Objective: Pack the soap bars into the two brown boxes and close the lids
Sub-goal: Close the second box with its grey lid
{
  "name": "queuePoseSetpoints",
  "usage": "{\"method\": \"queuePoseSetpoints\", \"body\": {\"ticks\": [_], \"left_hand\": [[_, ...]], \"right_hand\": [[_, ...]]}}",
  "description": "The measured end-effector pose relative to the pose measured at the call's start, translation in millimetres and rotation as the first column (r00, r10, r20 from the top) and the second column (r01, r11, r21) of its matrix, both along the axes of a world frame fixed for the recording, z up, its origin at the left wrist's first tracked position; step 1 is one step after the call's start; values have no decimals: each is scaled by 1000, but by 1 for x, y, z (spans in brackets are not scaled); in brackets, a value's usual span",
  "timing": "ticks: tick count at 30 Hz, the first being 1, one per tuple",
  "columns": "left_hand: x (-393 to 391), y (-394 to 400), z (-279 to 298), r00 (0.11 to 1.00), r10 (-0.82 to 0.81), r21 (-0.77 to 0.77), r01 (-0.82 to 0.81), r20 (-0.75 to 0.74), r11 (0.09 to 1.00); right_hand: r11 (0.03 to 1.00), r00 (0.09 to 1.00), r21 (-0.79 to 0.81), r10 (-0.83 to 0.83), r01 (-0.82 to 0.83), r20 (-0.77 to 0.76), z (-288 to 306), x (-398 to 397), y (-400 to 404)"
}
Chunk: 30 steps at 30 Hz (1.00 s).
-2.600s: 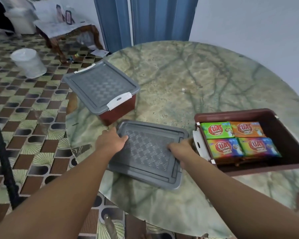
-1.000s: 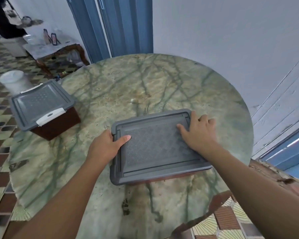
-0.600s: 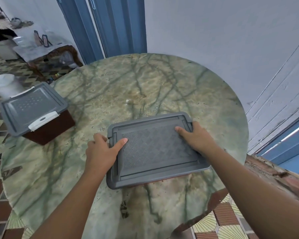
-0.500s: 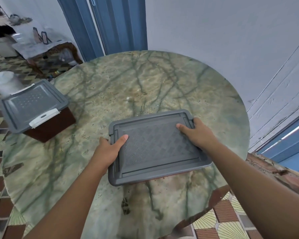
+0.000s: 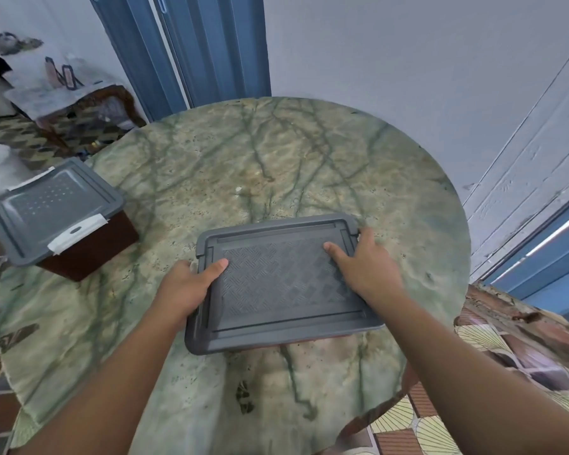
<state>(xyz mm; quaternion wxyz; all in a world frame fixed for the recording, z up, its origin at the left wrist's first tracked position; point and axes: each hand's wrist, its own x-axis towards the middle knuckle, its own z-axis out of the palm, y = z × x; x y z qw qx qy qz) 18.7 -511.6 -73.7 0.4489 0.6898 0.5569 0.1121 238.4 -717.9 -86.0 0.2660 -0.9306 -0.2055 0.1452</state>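
A: What is seen at the left of the table [image 5: 276, 152]?
B: A brown box [image 5: 89, 246], closed under its grey lid [image 5: 51, 208].
A: And nearer?
B: A second grey lid [image 5: 283, 287] is laid over the other box. Its left edge is gripped by the left hand [image 5: 186, 289]; its right end is clasped by the right hand [image 5: 363, 269].

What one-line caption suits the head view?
Both hands, left and right, grip the grey lid over the second brown box; the first box sits closed.

Both hands [image 5: 278, 279] grip the grey lid [image 5: 281, 287], seemingly seated on its box.
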Motion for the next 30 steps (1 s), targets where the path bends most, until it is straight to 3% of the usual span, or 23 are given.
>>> {"method": "queuePoseSetpoints", "body": {"ticks": [3,7,13,18,22,25,27,30], "left_hand": [[-4,-14,-4,988,-87,209,112,-127,972],[-6,-34,-5,935,-191,427,309,-299,850],[0,-59,-5,843,-165,470,435,-512,768],[0,-60,-5,816,-164,452,462,-555,763],[1,-62,-4,808,-166,428,460,-565,778],[1,-61,-5,804,-166,422,460,-571,781],[1,-62,-5,803,-171,417,463,-570,782],[0,-61,-6,805,-173,417,463,-568,782]], "right_hand": [[1000,1000,14,-14,14,-6,1,1,-1],[999,1000,33,-25,25,10,1,0,0],[999,994,-30,-21,25,108,2,-6,0],[967,959,-253,79,-8,270,12,-29,9],[974,960,-220,109,-51,259,13,-56,10],[998,982,-42,-30,38,186,20,-40,3],[982,989,120,-144,145,-18,18,-18,1],[922,923,264,-187,283,-337,9,-2,-1]]}}
